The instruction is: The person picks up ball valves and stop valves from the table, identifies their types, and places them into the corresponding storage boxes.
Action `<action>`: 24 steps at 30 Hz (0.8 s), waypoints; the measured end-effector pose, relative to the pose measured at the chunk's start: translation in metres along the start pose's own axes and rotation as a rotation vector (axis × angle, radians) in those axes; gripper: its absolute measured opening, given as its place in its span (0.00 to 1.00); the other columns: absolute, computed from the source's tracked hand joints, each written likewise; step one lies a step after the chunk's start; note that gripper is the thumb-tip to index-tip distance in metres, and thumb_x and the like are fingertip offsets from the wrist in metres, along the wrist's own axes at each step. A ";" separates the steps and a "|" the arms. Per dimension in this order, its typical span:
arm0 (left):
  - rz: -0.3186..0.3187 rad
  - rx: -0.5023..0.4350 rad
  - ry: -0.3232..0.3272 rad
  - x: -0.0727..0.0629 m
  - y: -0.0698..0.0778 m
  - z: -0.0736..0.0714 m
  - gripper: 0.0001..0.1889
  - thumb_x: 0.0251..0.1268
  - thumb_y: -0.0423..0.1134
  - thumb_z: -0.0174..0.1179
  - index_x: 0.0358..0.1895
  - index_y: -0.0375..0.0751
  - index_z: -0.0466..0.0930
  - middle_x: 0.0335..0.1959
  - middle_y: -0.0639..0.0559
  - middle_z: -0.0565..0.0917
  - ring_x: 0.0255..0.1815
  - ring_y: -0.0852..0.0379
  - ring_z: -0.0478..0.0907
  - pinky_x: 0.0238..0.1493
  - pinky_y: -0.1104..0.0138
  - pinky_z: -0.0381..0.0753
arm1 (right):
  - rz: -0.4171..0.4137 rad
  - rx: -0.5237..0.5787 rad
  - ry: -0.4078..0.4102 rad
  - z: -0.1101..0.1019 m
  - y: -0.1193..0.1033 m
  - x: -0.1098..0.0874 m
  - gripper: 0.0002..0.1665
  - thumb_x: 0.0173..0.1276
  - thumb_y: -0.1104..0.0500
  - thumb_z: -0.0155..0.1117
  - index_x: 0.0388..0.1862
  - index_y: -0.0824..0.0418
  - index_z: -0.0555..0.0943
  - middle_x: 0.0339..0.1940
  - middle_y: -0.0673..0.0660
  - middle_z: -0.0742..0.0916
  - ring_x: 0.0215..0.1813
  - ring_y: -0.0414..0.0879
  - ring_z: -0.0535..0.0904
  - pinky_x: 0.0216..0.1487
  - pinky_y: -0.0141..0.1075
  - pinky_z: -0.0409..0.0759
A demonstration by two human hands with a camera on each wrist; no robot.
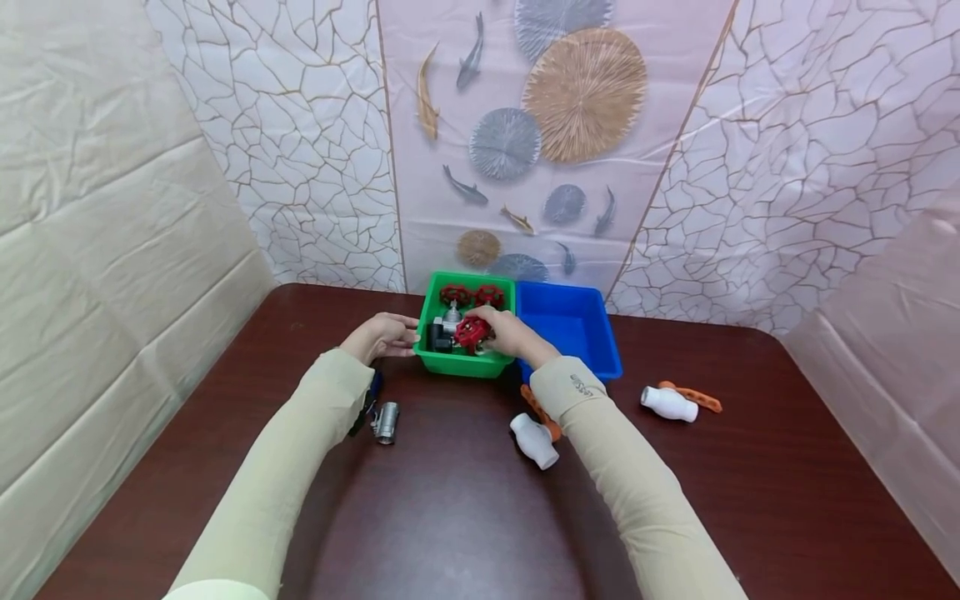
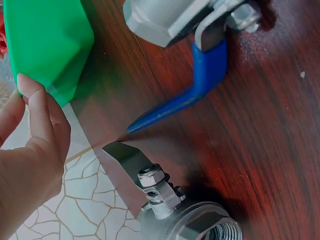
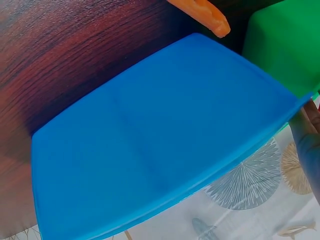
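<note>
A green bin (image 1: pixel 465 364) stands at the back of the table with several valves in it. At its left wall is my left hand (image 1: pixel 386 336); in the left wrist view the thumb and fingers (image 2: pixel 42 107) pinch the rim. Over the bin's right side reaches my right hand (image 1: pixel 510 332), its fingers gripping a gate valve by its red handwheel (image 1: pixel 470 332). More red handwheels (image 1: pixel 489 296) show at the bin's back, beside a black fitting (image 1: pixel 439 337). The right wrist view hides most of the right hand behind the blue bin.
A blue bin (image 1: pixel 567 325) sits against the green one's right side. White ball valves with orange levers lie in front (image 1: pixel 535 442) and farther right (image 1: pixel 670 403). Near the left forearm are a metal ball valve (image 1: pixel 386 423) and a blue-levered valve (image 2: pixel 165 20). A patterned cloth wall (image 1: pixel 322 167) rises behind.
</note>
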State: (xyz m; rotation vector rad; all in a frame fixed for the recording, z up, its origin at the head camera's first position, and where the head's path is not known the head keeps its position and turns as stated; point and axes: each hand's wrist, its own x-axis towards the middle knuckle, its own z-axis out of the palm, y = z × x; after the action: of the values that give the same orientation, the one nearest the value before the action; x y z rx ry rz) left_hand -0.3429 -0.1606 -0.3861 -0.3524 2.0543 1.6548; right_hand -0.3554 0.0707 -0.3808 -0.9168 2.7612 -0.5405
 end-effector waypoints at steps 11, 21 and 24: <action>0.005 -0.007 0.020 -0.003 -0.001 -0.001 0.25 0.66 0.26 0.52 0.67 0.38 0.66 0.45 0.47 0.76 0.33 0.60 0.78 0.31 0.73 0.82 | 0.011 -0.002 0.005 -0.005 -0.005 0.000 0.30 0.65 0.69 0.59 0.67 0.61 0.69 0.53 0.63 0.81 0.45 0.52 0.80 0.44 0.40 0.79; 0.139 0.012 0.038 -0.010 -0.012 0.001 0.24 0.67 0.28 0.53 0.66 0.32 0.65 0.43 0.46 0.74 0.33 0.61 0.77 0.53 0.60 0.80 | -0.002 0.000 -0.005 -0.012 -0.007 -0.006 0.27 0.65 0.67 0.60 0.64 0.59 0.71 0.44 0.62 0.84 0.36 0.48 0.79 0.37 0.36 0.75; 0.192 0.024 0.055 -0.014 -0.016 0.004 0.23 0.67 0.28 0.52 0.65 0.30 0.65 0.41 0.45 0.74 0.28 0.63 0.76 0.55 0.56 0.78 | 0.008 -0.006 -0.002 -0.014 -0.007 -0.009 0.27 0.66 0.66 0.60 0.65 0.60 0.71 0.41 0.62 0.83 0.34 0.48 0.78 0.37 0.37 0.75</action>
State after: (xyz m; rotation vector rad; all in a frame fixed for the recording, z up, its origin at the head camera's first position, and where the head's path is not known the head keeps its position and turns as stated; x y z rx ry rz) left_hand -0.3224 -0.1617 -0.3928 -0.2000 2.2056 1.7464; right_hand -0.3486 0.0751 -0.3643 -0.9074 2.7653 -0.5298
